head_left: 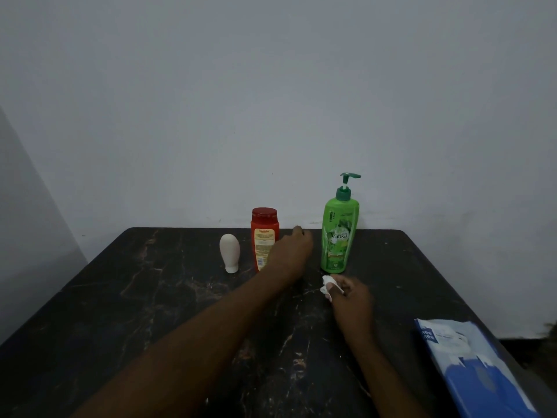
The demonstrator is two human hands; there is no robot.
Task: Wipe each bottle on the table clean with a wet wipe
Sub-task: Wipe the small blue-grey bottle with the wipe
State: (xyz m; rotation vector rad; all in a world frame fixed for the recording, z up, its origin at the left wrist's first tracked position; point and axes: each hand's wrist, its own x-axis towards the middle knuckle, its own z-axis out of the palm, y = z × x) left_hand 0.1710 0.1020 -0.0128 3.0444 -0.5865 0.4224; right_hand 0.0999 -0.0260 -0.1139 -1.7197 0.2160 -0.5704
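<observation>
Right fingers [346, 282] pinch wipe [327, 283] beside Vatika bottle [339, 236].

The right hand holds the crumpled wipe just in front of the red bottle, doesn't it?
No. The head view shows the right hand holding the wipe just in front of the green pump bottle; the red bottle stands further left, by the left hand.
</observation>
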